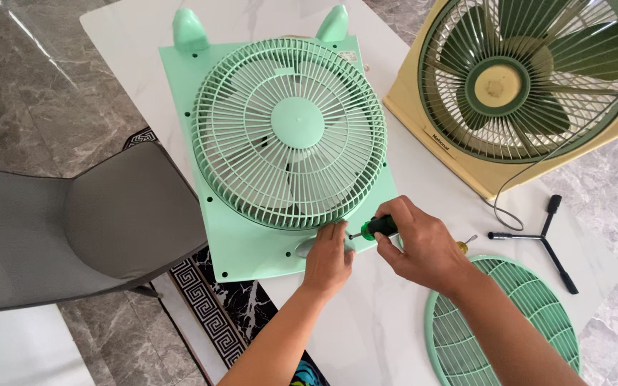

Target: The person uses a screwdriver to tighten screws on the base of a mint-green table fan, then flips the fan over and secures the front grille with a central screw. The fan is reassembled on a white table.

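A mint green box fan lies flat on the white table, its round grille facing up. My right hand grips a screwdriver with a green and black handle, its tip pointing left at the fan's near edge under the grille. My left hand rests on that edge of the fan, fingertips beside the screwdriver tip, holding nothing that I can see.
A loose mint green round grille lies near my right forearm. A black three-armed wrench lies at the right. A cream and dark green box fan leans at the far right. A grey chair stands left.
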